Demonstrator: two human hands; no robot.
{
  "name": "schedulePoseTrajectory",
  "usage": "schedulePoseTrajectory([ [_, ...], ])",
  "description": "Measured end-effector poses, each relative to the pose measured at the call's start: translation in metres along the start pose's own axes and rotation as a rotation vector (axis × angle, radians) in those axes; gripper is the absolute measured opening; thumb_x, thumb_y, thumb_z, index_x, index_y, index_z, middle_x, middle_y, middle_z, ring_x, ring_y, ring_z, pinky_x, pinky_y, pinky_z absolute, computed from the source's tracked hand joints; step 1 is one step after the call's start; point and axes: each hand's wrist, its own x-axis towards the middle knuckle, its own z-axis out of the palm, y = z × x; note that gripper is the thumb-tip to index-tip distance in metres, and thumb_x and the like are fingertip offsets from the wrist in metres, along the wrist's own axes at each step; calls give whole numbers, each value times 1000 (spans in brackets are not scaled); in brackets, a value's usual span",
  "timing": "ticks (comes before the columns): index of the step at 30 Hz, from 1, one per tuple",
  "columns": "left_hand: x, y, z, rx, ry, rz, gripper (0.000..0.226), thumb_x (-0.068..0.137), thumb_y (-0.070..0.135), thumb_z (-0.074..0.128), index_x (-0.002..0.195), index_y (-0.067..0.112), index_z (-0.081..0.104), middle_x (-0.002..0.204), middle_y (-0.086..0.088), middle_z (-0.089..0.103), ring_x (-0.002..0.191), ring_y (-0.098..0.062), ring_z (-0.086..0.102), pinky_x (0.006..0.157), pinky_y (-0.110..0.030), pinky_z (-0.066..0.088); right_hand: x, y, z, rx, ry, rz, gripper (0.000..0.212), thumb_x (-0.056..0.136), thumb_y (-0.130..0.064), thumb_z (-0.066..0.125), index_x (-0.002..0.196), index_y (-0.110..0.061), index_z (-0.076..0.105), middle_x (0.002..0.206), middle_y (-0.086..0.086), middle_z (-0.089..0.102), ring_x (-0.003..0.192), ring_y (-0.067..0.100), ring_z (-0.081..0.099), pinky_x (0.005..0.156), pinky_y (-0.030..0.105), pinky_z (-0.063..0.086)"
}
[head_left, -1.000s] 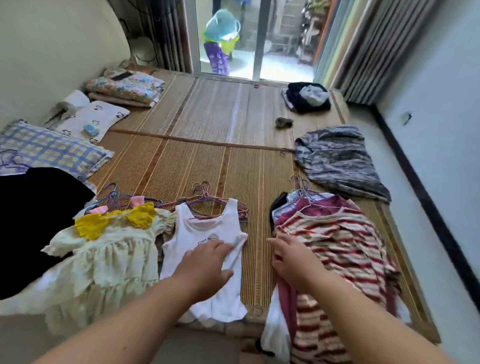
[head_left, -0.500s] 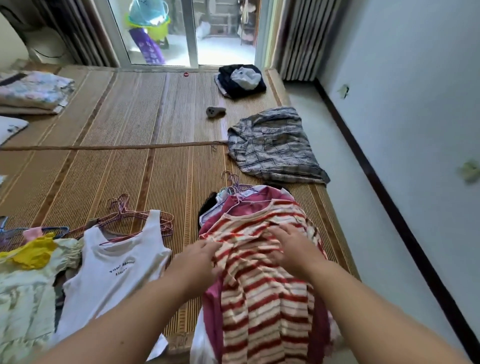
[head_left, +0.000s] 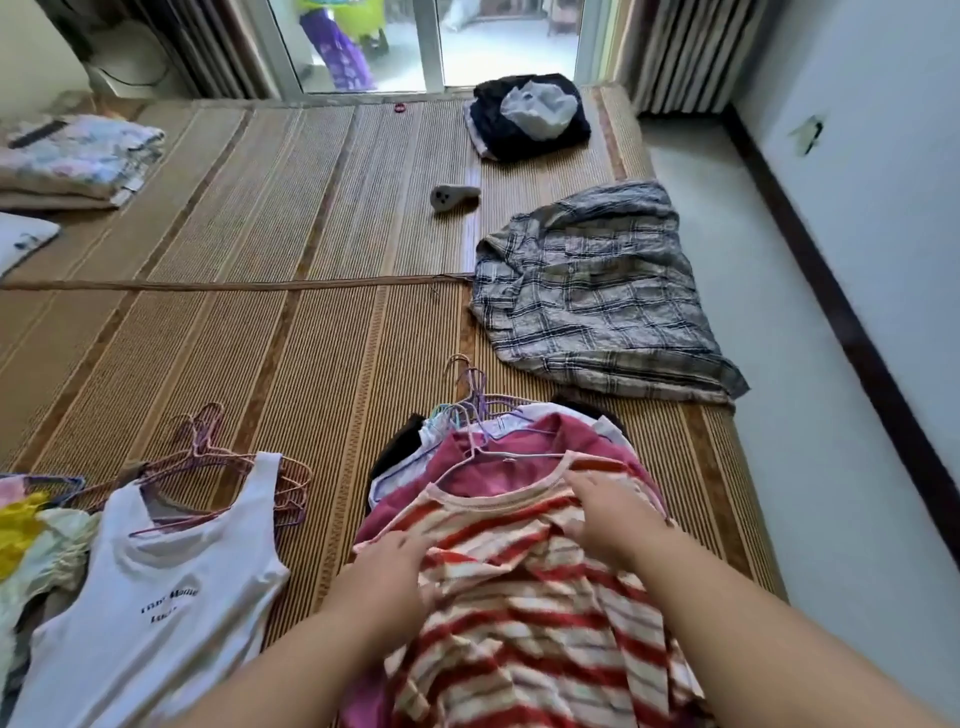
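Garment: striped shirt (head_left: 519, 623), knit, with broad red bands alternating with cream bands that carry thin pale lines.
Neckline: round, edged in a plain pinkish rib, lying open towards the far side.
Surface: rumpled, with folds gathered across the chest between the two hands; the lower part is blurred.
Position: on top of a pile of clothes at the near right of the woven mat (head_left: 311, 338), close to the mat's right edge.
Underneath: a pink garment (head_left: 498, 467) shows just beyond the collar, with white and dark cloth below that.
Hangers: a cluster of thin wire hangers (head_left: 470, 395) sticks out from the far end of the pile, and one wire runs along the pink garment's neck.
Left hand (head_left: 382, 577): rests on the shirt's left shoulder edge, fingers bent over the cloth; I cannot tell whether it pinches it.
Right hand (head_left: 613, 514): on the right shoulder just below the collar, fingers and thumb curled into bunched fabric, gripping it.
Neighbours: a white tank top (head_left: 156, 597) lies on pink hangers to the left, apart from the pile; a plaid cloth (head_left: 597, 296) lies beyond it.
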Motion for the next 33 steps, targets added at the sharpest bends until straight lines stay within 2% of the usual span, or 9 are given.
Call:
schedulePoseTrajectory([
  [5, 47, -17, 28, -10, -19, -59, 68, 86, 52, 52, 144, 48, 17, 154, 8, 23, 138, -20, 28, 112, -40, 29, 67, 24, 15, 22, 18, 69, 57, 94, -32, 40, 147, -16, 23, 153, 3, 26, 140, 24, 25, 110, 41, 25],
  [7, 57, -23, 36, -13, -6, -61, 71, 85, 55, 53, 144, 50, 13, 154, 11, 20, 139, -20, 27, 112, -39, 28, 85, 29, 17, 27, -46, 170, 60, 97, -38, 34, 150, -21, 12, 156, 2, 18, 143, 29, 14, 111, 53, 18],
  [10, 61, -30, 44, -21, -11, -78, 71, 84, 56, 53, 143, 52, 14, 154, 13, 19, 139, -22, 27, 110, -41, 31, 100, 30, 19, -51, -78, 271, 53, 93, -42, 30, 144, -29, 20, 148, 9, 31, 137, 34, 23, 106, 62, 18],
  [15, 47, -34, 41, -35, -3, -121, 72, 85, 49, 54, 147, 37, 20, 155, 4, 18, 140, -22, 23, 113, -43, 27, 83, 35, 6, 163, 30, 104, 25, 95, -41, 40, 112, -38, 58, 123, -3, 60, 118, 23, 50, 102, 44, 35],
  [19, 23, -30, 14, -80, 53, -133, 80, 85, 46, 59, 150, 33, 15, 156, 4, 14, 141, -22, 23, 115, -40, 25, 29, 24, -29, 541, 56, -71, 13, 89, -29, 62, 79, -34, 66, 84, -14, 66, 88, 10, 61, 81, 26, 46],
  [23, -13, -24, -24, -251, 258, -102, 63, 84, 41, 59, 137, 28, 26, 136, -2, 43, 124, -21, 42, 106, -41, 36, -39, 0, -71, 672, 23, -158, 16, 88, -23, 64, 78, -31, 72, 78, -10, 71, 70, 1, 62, 66, 14, 49],
  [25, -38, -20, -46, -235, 335, -130, 59, 85, 44, 55, 132, 28, 22, 132, -2, 39, 122, -22, 35, 105, -41, 35, -70, -15, -94, 705, 49, -173, 17, 88, -21, 64, 78, -30, 74, 79, -9, 72, 70, 1, 64, 63, 12, 49],
  [28, -77, -20, -75, -117, 421, -208, 63, 85, 50, 52, 131, 29, 16, 131, -5, 19, 123, -27, 20, 109, -42, 24, -112, -38, -125, 723, 42, -176, 10, 87, -23, 65, 86, -24, 75, 86, 0, 73, 80, 13, 67, 75, 27, 55],
  [33, -152, -36, -120, -131, 472, -185, 25, 92, 48, 44, 113, 35, 47, 120, 3, 34, 114, -29, 35, 101, -40, 30, -174, -92, -155, 754, 28, -222, 10, 86, -14, 65, 84, -15, 75, 88, 8, 71, 75, 16, 65, 65, 23, 55],
])
